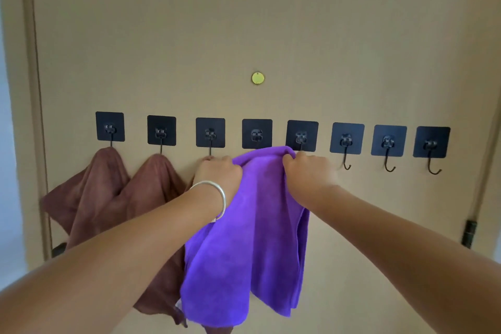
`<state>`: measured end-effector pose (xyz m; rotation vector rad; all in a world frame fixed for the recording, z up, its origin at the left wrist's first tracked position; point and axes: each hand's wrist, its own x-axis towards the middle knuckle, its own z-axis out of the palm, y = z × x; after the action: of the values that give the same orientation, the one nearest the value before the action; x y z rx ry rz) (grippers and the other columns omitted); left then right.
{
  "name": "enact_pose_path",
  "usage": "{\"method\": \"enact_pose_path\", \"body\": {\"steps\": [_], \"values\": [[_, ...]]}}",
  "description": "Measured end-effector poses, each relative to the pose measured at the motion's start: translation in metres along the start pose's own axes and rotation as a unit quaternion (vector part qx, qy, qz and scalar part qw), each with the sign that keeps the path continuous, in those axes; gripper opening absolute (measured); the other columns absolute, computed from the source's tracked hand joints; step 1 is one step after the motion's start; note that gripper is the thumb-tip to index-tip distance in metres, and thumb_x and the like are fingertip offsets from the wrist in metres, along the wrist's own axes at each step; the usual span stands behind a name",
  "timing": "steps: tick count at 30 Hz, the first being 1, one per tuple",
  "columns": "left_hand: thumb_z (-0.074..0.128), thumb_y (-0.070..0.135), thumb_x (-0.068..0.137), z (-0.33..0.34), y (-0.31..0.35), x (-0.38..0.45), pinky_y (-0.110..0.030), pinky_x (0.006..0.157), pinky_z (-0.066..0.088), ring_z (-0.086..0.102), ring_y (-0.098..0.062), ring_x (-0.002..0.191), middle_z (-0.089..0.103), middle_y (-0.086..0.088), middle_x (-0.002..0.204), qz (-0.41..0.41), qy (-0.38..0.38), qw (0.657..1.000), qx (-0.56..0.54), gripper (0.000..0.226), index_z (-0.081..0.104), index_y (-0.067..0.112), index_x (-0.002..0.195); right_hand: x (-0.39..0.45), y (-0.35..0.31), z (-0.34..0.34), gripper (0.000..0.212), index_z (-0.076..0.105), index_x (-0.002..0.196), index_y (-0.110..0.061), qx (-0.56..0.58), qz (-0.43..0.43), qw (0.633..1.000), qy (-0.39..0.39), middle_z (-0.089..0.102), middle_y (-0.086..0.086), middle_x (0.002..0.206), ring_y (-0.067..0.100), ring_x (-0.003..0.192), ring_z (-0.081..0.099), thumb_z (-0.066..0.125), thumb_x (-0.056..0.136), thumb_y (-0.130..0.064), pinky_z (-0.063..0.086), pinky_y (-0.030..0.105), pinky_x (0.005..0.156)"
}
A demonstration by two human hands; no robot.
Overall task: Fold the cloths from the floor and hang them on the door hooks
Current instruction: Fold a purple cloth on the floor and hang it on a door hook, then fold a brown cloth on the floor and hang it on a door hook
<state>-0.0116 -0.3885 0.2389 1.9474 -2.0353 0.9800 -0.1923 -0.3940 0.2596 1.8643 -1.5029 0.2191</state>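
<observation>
Bare door point(271, 22) surface spans 10 to 2 o'clock above the hook row, and three hooks point(387, 144) at 3 o'clock hang free. Left hand point(218, 171) and right hand point(309, 171) each grip the purple cloth point(244, 252) by its top edge, fingers curled round it, just below the centre hooks. It hangs folded and smooth (brown cloths point(108, 192) at 9 o'clock overlap its left edge).

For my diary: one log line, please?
hands: left hand, right hand grip purple microfibre cloth | place: black door hooks

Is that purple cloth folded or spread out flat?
Folded. The purple fleece cloth hangs doubled in layers, its top bunched between the left hand and right hand.
</observation>
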Motion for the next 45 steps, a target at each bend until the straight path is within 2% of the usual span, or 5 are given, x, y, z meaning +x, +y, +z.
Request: {"method": "enact_pose_path", "body": {"steps": [8,15,22,26,45], "values": [[0.044,0.008,0.09,0.016,0.023,-0.017,-0.036,0.085,0.049,0.059,-0.027,0.104,0.061,-0.007,0.114,-0.001,-0.118,0.968,-0.222,0.025,0.06,0.014,0.109,-0.028,-0.052,0.034,0.034,0.045,0.127,-0.015,0.149,-0.034,0.981,-0.116,0.057,0.006,0.11,0.03,0.098,0.06,0.042,0.093,-0.017,0.038,0.034,0.067],[0.056,0.007,0.089,0.003,0.029,-0.032,-0.036,0.097,0.043,0.048,-0.031,0.121,0.042,-0.011,0.135,0.013,-0.256,0.965,-0.05,0.038,0.054,0.01,0.127,-0.047,-0.05,0.056,0.035,0.048,0.129,-0.025,0.17,-0.05,0.981,-0.08,0.041,0.005,0.122,0.026,0.109,0.047,0.043,0.095,-0.029,0.036,0.034,0.07],[0.042,0.009,0.086,-0.046,0.029,-0.037,-0.034,0.066,0.036,0.051,-0.023,0.074,0.061,0.0,0.096,-0.005,0.03,1.0,-0.006,0.02,0.054,0.025,0.089,-0.067,-0.011,0.083,0.028,0.061,0.112,-0.028,0.224,-0.016,0.973,-0.057,0.055,0.001,0.11,0.025,0.103,0.057,0.042,0.091,-0.032,0.038,0.031,0.072],[0.046,0.014,0.082,-0.061,0.048,-0.028,-0.033,0.059,0.026,0.054,-0.024,0.082,0.054,0.001,0.095,0.074,0.151,0.982,-0.084,0.014,0.055,0.022,0.091,-0.083,0.02,0.093,0.027,0.064,0.106,-0.029,0.217,0.047,0.974,-0.046,0.06,-0.001,0.105,0.024,0.097,0.061,0.041,0.092,-0.033,0.038,0.029,0.068],[0.043,0.049,0.094,-0.07,0.209,-0.02,-0.039,0.103,0.032,0.046,-0.021,0.12,0.05,0.0,0.13,0.409,0.177,0.831,-0.332,0.052,0.041,0.017,0.135,-0.275,0.128,-0.007,0.051,0.04,0.136,-0.024,-0.04,0.432,0.896,-0.095,0.047,0.002,0.136,0.025,0.122,0.047,0.042,0.094,-0.053,0.041,0.04,0.096]]}}
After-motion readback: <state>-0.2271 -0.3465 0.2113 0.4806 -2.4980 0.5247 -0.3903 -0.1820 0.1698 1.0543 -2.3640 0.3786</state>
